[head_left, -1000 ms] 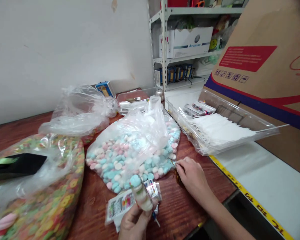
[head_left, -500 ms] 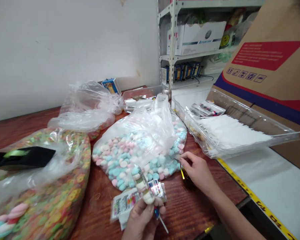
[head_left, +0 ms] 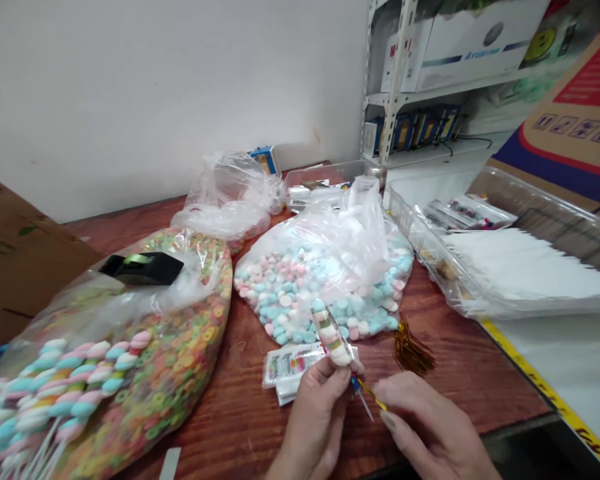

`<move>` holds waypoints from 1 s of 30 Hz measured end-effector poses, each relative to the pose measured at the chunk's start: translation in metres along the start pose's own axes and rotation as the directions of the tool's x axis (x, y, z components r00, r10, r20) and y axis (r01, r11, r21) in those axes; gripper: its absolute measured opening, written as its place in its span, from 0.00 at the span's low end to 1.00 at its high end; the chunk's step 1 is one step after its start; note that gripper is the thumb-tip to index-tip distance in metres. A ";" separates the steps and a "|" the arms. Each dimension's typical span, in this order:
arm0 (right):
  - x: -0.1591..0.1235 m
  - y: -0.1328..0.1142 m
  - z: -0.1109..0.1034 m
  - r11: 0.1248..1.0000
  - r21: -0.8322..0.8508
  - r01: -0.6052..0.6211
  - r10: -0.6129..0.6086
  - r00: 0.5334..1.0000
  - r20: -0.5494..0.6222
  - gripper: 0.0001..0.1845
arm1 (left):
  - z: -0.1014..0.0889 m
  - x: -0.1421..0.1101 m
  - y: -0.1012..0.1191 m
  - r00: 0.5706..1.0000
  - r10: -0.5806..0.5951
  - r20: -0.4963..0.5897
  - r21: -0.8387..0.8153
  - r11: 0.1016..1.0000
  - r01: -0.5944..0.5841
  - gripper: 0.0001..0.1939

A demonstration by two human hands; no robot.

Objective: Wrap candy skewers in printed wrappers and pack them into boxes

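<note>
My left hand [head_left: 317, 407] is closed round the lower end of a bagged marshmallow skewer [head_left: 331, 335], tilted, with its white stick poking out below. Close by on the right, my right hand [head_left: 427, 417] pinches a gold twist tie [head_left: 373, 392] against the gathered neck of the wrapper. A bunch of gold twist ties [head_left: 413, 348] lies on the table beyond the right hand. Under and behind the left hand are printed clear wrappers [head_left: 291, 365]. A big bag of pink, white and blue marshmallows [head_left: 300, 293] sits just past the hands.
On the left, a bag of coloured ring candies [head_left: 190, 340] carries several finished marshmallow skewers [head_left: 70, 380] and a black tape dispenser [head_left: 143, 269]. A clear tray [head_left: 460, 297] with white sticks [head_left: 525, 260] stands at the right. Cardboard boxes [head_left: 20, 247] and a shelf [head_left: 393, 87] flank the table.
My right hand has come from beside the gold ties to the skewer's wrapper neck, bringing one gold twist tie. The view has turned left, showing the skewers on the candy bag.
</note>
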State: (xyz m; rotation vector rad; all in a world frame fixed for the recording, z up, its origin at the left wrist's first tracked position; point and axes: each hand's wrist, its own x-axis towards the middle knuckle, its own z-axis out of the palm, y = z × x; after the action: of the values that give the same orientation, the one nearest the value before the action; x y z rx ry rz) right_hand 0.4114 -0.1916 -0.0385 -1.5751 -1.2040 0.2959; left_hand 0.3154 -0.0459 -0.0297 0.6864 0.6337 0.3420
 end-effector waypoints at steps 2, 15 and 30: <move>-0.001 -0.002 0.007 0.968 0.101 -0.230 0.232 0.973 -0.010 0.11 | -0.003 0.000 -0.002 0.997 0.072 -0.004 0.119 0.990 -0.071 0.06; -0.011 -0.006 0.023 0.958 0.002 -0.287 0.263 0.876 -0.405 0.05 | -0.004 0.001 0.009 0.933 0.346 0.102 0.761 0.577 -0.297 0.09; 0.019 0.008 0.071 0.855 0.330 -0.399 0.498 0.808 -0.314 0.15 | -0.013 0.002 -0.004 0.638 0.610 0.470 0.858 -0.147 -0.492 0.13</move>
State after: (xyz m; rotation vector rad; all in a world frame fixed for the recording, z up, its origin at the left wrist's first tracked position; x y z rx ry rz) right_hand 0.3737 -0.1342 -0.0657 -1.5870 -0.4463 0.4014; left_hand 0.3091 -0.0418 -0.0407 2.3764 0.5435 0.8115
